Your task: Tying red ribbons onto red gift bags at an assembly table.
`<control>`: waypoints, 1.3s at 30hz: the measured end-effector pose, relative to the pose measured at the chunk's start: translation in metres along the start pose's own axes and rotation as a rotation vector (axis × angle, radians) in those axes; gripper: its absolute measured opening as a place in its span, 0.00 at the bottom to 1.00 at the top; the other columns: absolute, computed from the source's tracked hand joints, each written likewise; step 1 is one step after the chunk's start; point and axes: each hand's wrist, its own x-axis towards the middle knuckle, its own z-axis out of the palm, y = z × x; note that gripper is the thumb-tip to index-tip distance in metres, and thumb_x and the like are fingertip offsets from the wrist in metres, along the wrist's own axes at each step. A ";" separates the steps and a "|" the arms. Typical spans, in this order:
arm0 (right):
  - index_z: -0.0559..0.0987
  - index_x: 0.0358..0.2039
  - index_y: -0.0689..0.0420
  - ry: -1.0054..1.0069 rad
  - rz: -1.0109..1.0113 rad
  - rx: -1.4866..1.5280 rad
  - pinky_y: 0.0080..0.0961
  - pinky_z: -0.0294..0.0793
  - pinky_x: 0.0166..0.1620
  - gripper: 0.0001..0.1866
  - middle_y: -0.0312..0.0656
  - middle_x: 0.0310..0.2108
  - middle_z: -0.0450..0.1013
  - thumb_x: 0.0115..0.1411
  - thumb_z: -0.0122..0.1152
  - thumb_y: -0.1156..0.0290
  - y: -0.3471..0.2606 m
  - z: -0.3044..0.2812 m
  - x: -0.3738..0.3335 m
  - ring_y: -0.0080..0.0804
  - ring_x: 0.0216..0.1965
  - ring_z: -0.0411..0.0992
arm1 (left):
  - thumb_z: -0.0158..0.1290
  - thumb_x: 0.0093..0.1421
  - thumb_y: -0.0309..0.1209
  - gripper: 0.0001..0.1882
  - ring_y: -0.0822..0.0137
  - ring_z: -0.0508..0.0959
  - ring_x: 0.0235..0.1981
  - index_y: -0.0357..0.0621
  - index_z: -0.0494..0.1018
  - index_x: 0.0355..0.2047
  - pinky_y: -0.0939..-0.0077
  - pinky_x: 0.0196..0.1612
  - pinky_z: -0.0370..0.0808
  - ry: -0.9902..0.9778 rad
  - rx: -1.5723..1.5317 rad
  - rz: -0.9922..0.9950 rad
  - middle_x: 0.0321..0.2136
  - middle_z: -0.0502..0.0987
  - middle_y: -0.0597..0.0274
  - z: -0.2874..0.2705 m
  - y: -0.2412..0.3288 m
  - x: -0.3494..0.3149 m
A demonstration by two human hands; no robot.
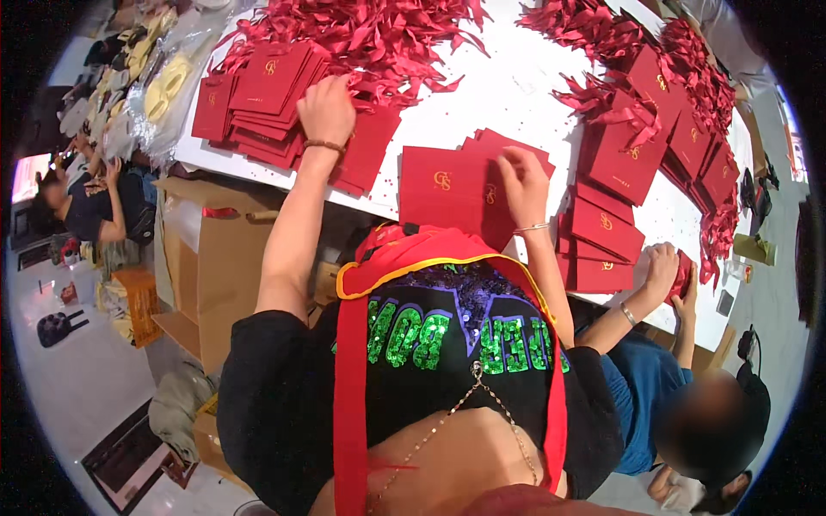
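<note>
My left hand (327, 112) reaches over a pile of flat red paper bags (271, 79) at the table's left. Its fingers are curled by the red ribbons (379, 47); what they hold is hidden. My right hand (526, 185) is at the right edge of another group of red paper bags (437, 182) near the front edge. Its fingers are loosely bent and apart, close to or touching the bags. Gold print marks the bag faces. One more red bag (374, 146) lies beneath my left forearm.
Right of me, a person's hands (661, 273) handle a small red item at the white table (499, 86). More red bags (624, 155) with ribbons are heaped there. An open cardboard box (232, 275) stands below the left front edge. Plastic-wrapped goods (163, 90) lie far left.
</note>
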 end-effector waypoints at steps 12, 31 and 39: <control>0.71 0.43 0.56 -0.245 -0.404 -0.458 0.39 0.56 0.51 0.30 0.42 0.45 0.65 0.42 0.62 0.51 0.012 0.056 -0.005 0.38 0.48 0.61 | 0.50 0.51 0.47 0.15 0.55 0.71 0.43 0.52 0.75 0.31 0.54 0.39 0.67 -0.411 -0.084 0.028 0.36 0.74 0.61 0.101 0.111 0.047; 0.74 0.24 0.50 -0.306 -0.445 -0.714 0.31 0.59 0.33 0.13 0.34 0.25 0.67 0.42 0.62 0.56 -0.027 0.050 0.023 0.31 0.32 0.66 | 0.47 0.58 0.28 0.07 0.72 0.74 0.27 0.37 0.71 0.30 0.79 0.33 0.71 -0.574 -1.548 -0.139 0.25 0.75 0.60 -0.080 0.090 -0.016; 0.74 0.26 0.54 -0.516 -0.259 -0.404 0.33 0.67 0.32 0.10 0.39 0.21 0.70 0.45 0.61 0.64 -0.027 0.043 0.026 0.40 0.30 0.67 | 0.49 0.57 0.27 0.05 0.81 0.66 0.17 0.38 0.71 0.31 0.88 0.20 0.62 -0.938 -1.361 -0.628 0.20 0.71 0.69 -0.042 0.079 -0.112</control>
